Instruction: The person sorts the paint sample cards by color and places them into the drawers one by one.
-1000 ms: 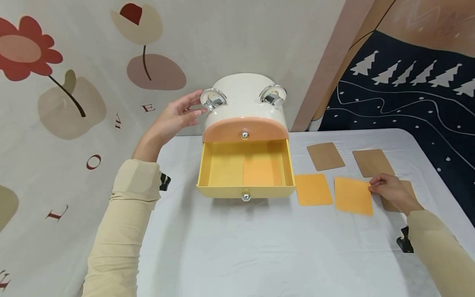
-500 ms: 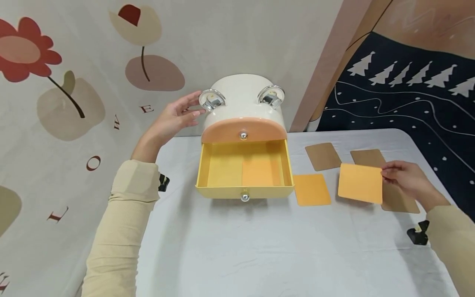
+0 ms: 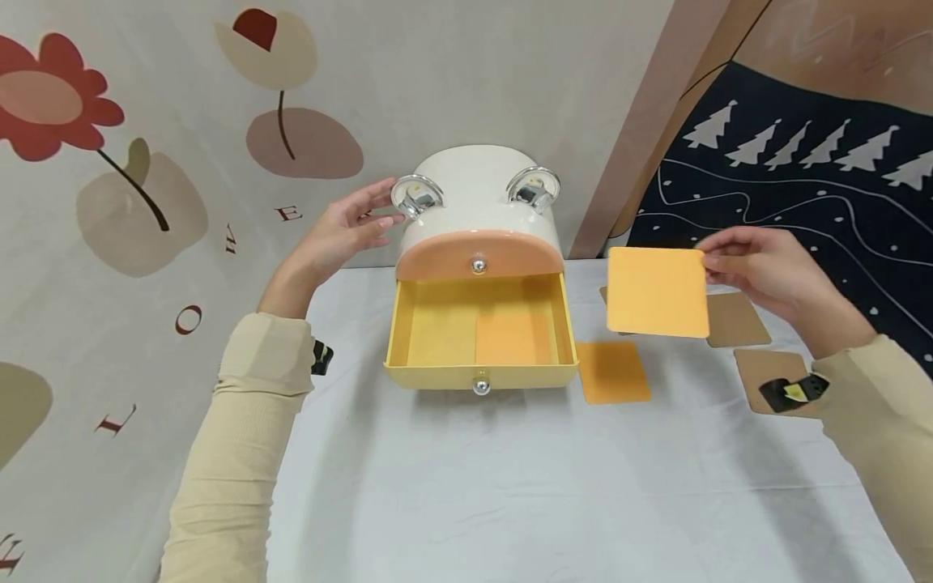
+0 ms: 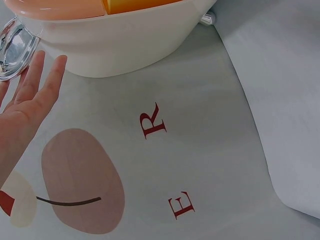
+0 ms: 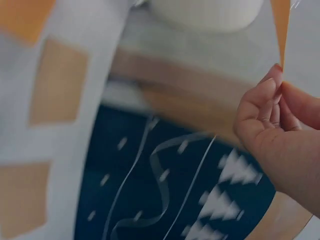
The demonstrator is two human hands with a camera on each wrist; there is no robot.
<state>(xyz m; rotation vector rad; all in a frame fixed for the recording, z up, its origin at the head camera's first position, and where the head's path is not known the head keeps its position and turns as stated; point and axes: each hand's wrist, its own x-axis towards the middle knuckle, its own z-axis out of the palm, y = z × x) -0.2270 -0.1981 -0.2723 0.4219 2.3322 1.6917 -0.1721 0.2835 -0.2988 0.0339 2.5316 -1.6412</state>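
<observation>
From the head view, we read red capitals (image 3: 287, 213) F, L, O, W and E on the pale backdrop (image 3: 437, 65), curving from 8 to 10 o'clock around the cream cabinet (image 3: 477, 186). It stands on a white-covered bench (image 3: 510, 486), its yellow drawer (image 3: 430, 377) pulled out toward 6 o'clock with an orange square (image 3: 513, 338) lying inside. At 2 o'clock hangs a dark cloth (image 3: 787, 190) printed with white trees. Our right grip (image 3: 765, 271), at 3 o'clock, pinches an orange card (image 3: 658, 291) by its edge, raised above the bench between hand and cabinet. A second orange card (image 3: 615, 372) lies at 4 o'clock, near brown cards (image 3: 738, 320). Our left grip (image 3: 342, 227), at 10 o'clock, is loosely spread beside a silver ear (image 3: 417, 195); we cannot tell whether it touches.

From the left wrist, we read R (image 4: 152, 120) near the centre and E toward 5 o'clock. The left grip sits at 9 o'clock, fingers extended; the bench fills 3 o'clock.

From the right wrist, partly blurred, we see the right grip at 3 o'clock, pinching the raised orange card edge-on. The dark cloth spreads around 6 o'clock, with brown cards between 8 and 10.
</observation>
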